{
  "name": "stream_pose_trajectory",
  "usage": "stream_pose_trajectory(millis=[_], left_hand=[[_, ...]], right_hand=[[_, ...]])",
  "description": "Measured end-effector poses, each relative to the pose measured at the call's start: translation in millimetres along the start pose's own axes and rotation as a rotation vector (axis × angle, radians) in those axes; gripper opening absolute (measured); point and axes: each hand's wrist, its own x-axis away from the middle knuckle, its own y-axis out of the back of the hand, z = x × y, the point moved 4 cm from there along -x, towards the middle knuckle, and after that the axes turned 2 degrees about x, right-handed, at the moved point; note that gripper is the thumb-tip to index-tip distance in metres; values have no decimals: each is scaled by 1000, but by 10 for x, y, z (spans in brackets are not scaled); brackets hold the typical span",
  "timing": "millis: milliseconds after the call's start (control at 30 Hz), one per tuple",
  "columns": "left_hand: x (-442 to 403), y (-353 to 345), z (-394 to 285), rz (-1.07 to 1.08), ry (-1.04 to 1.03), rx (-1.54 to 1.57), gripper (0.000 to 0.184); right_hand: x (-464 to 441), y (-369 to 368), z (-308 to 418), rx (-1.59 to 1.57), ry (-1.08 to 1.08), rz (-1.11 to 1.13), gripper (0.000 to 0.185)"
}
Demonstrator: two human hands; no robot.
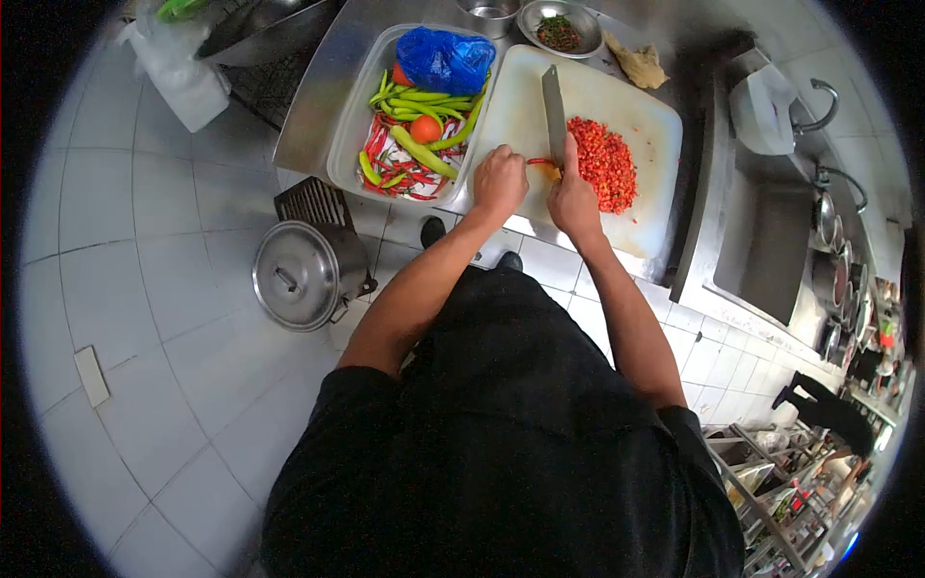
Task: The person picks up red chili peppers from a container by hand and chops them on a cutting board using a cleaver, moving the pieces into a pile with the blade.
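On a white cutting board, my right hand is closed round the handle of a cleaver, its blade pointing away from me. My left hand lies just left of the blade, fingers curled. A red chili sticks out from under those fingers toward the cleaver. Right of the blade spreads a heap of chopped red chili. A clear plastic tub stands left of the board, holding green chilies, red chilies, tomatoes and a blue plastic bag.
Behind the board are a metal bowl of chopped stems and a crumpled cloth. A sink with taps is on the right. A lidded steel pot stands on the floor at left. Another person is far right.
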Motion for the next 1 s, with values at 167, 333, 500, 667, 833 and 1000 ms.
stream_pose_trajectory(millis=[167, 333, 500, 667, 833, 1000], left_hand=[[72, -15, 9, 27, 15, -4, 7], [-13, 9, -41, 77, 6, -4, 7], [-138, 7, -3, 26, -30, 1, 8], [-25, -34, -10, 57, -16, -3, 8], [-73, -13, -22, 101, -4, -3, 7], [-43, -62, -9, 45, -11, 48, 6]], right_hand=[[-15, 201, 87, 6, 9, 49, 91], [99, -100, -29, 25, -31, 3, 90], [-126, 140, 10, 20, -45, 73, 90], [121, -94, 3, 27, -57, 42, 89], [-166, 151, 7, 15, -24, 68, 88], [76, -9, 53, 23, -57, 44, 88]])
